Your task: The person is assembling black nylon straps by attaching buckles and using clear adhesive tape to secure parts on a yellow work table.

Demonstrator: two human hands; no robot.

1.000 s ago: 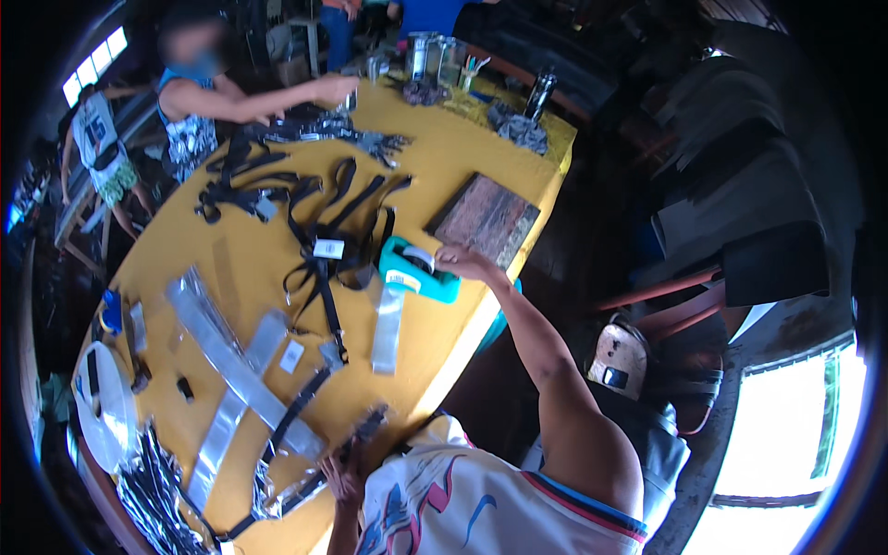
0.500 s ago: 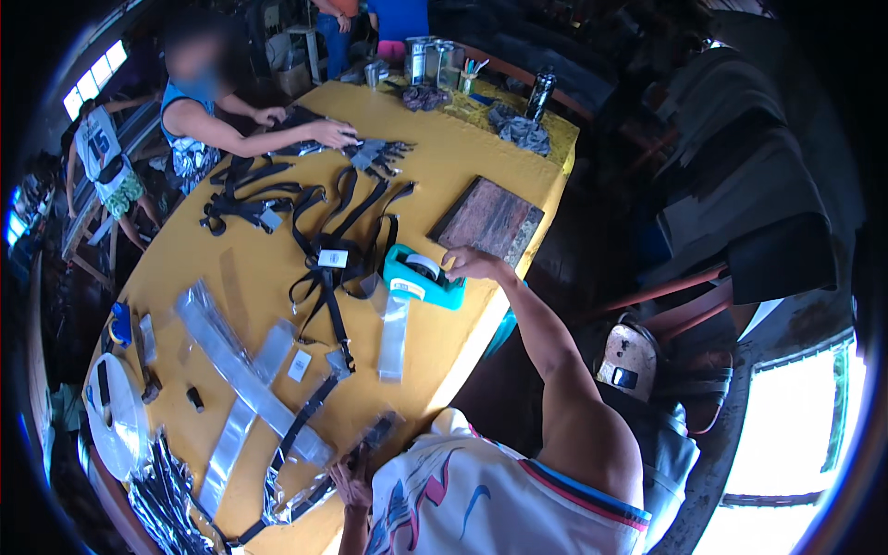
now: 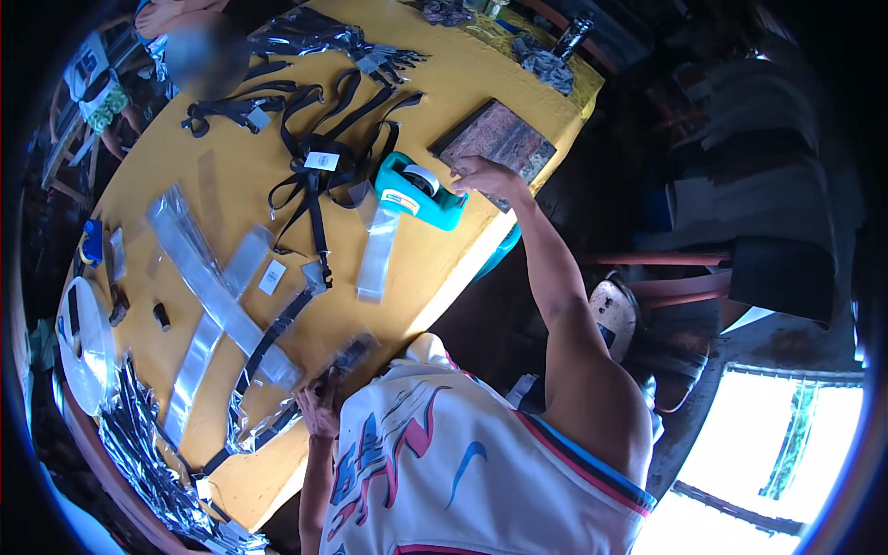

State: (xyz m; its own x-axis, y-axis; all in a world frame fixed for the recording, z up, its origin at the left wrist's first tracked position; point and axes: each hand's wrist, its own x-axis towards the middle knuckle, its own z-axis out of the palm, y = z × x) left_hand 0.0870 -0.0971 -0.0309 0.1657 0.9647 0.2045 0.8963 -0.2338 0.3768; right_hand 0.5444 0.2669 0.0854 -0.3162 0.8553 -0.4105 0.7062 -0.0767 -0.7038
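Note:
At the table's near edge, my left hand (image 3: 319, 402) is closed around a plastic-wrapped black strap (image 3: 351, 353), whose end is blurred. A longer black strap in clear plastic (image 3: 268, 347) curves over the tabletop beside that hand. My right hand (image 3: 484, 176) reaches out to the teal tape dispenser (image 3: 446, 211), at the end beyond its white roll (image 3: 421, 180). Its fingers are bent together; whatever lies between them is too small to make out. Clear plastic sleeves (image 3: 377, 254) lie by the dispenser, and others (image 3: 208, 268) cross one another farther left.
Black straps with a white tag (image 3: 321, 161) spread across the yellow table (image 3: 351, 319). A dark stone-like slab (image 3: 499, 139) lies beyond the dispenser. At left are a white reel (image 3: 88, 347), a blue tape holder (image 3: 91, 242) and bundled wrapped straps (image 3: 153, 472). Another person leans over the far side.
The view has tilted, so the table sits higher in the picture. My right hand has shifted slightly off the dispenser's end toward the slab. My left hand keeps the wrapped strap.

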